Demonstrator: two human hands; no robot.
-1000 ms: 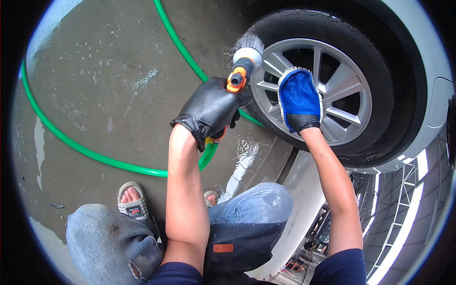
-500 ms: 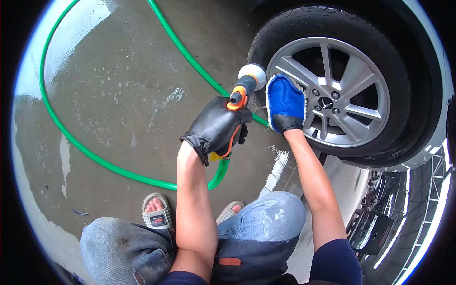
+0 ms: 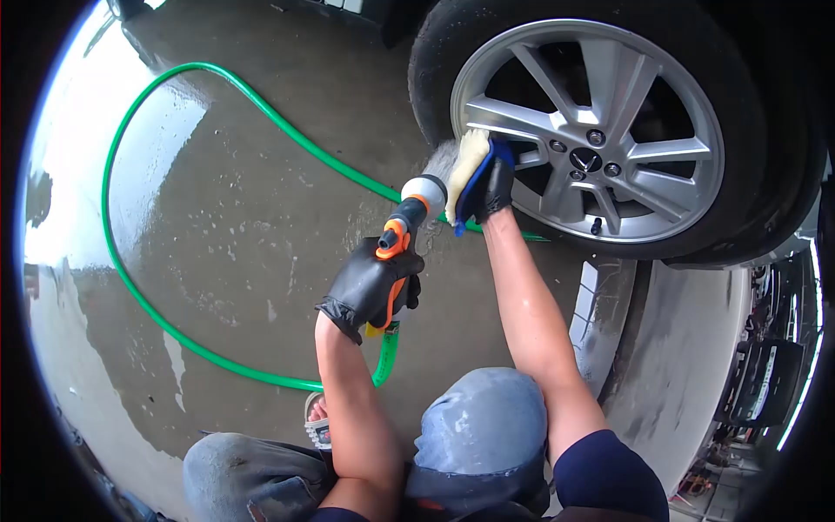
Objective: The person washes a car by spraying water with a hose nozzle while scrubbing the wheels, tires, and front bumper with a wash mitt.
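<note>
My left hand (image 3: 364, 283), in a black glove, is closed round the grip of a hose spray gun (image 3: 410, 213) with a white head and orange trim. Water (image 3: 442, 161) sprays from its head beside the mitt. My right hand (image 3: 496, 187), also gloved in black, is in or against a blue wash mitt (image 3: 474, 183), whose pale fluffy side faces the spray gun. How the fingers sit on the mitt is partly hidden. Just right of the mitt is the silver wheel rim (image 3: 600, 96) inside a black tire (image 3: 430, 74).
A green hose (image 3: 165, 322) loops over the wet concrete floor (image 3: 235, 235) and joins the spray gun's bottom. My knees (image 3: 487, 418) are bent at the lower edge. Another vehicle part (image 3: 761, 383) shows at the far right.
The mitt has turned from its blue back facing me to its pale side facing left. Water now leaves the spray gun, which sits lower and further left. The wheel appears larger and higher.
</note>
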